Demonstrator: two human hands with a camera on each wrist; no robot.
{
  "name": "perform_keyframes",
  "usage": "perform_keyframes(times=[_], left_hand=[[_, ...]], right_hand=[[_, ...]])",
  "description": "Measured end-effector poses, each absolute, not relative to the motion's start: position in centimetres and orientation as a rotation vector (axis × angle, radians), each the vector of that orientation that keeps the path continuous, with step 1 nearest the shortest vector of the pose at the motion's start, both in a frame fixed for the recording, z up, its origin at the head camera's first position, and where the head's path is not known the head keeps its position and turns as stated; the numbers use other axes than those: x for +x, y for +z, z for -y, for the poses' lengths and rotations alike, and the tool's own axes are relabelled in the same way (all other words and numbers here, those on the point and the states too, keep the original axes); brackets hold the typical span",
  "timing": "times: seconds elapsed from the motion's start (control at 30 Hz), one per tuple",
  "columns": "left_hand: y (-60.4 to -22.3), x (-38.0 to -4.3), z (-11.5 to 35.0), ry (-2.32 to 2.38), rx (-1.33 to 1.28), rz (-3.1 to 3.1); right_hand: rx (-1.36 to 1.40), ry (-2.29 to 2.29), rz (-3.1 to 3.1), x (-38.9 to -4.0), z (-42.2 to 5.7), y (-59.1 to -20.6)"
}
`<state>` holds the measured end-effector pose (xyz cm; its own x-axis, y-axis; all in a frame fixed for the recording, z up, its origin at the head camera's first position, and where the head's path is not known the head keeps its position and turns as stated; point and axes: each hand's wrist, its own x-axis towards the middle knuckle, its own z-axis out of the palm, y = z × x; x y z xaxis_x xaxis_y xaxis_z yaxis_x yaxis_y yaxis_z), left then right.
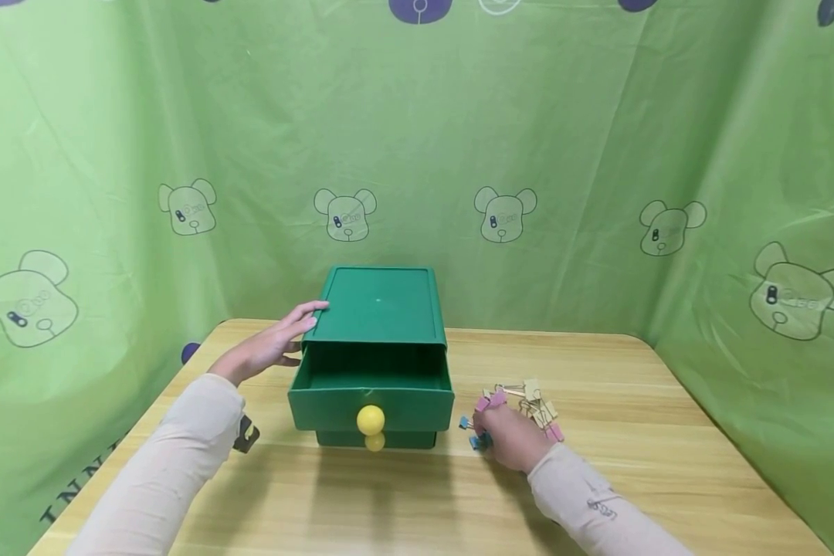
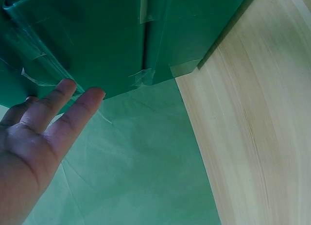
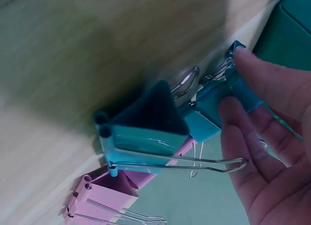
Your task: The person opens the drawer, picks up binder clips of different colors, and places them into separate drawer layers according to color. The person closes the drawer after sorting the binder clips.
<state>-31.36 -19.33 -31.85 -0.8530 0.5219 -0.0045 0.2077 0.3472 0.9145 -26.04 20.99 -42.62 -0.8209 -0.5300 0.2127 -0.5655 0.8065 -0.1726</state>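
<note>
A green drawer box (image 1: 382,305) stands on the table, its upper drawer (image 1: 327,409) pulled out, with a yellow round knob (image 1: 371,420). My left hand (image 1: 271,344) rests its fairly straight fingers against the box's left side and top edge. Right of the box, my right hand (image 1: 510,436) reaches down among binder clips. In the right wrist view its thumb and fingers pinch a blue binder clip (image 3: 210,102). A larger-looking blue binder clip (image 3: 146,140) and a pink binder clip (image 3: 104,193) lie beside it.
Yellow binder clips (image 1: 545,415) and another pink one (image 1: 554,432) lie right of the hand. A dark object (image 1: 246,435), kind unclear, shows beside the left sleeve. Green printed curtain (image 1: 417,139) surrounds the wooden table (image 1: 598,371) behind and at the sides.
</note>
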Motion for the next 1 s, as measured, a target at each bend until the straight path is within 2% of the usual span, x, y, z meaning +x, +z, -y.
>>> perform_keyframes(times=[0.37, 1.0], left_hand=[[-31.6, -31.3, 19.4, 1.511, 0.678, -2.305], [-31.9, -31.4, 19.4, 1.499, 0.664, -2.319]], right_hand=[[0.984, 0.310, 2.754, -26.2, -21.2, -41.8], [0.958, 0.290, 2.697, -26.1, -21.3, -40.9]])
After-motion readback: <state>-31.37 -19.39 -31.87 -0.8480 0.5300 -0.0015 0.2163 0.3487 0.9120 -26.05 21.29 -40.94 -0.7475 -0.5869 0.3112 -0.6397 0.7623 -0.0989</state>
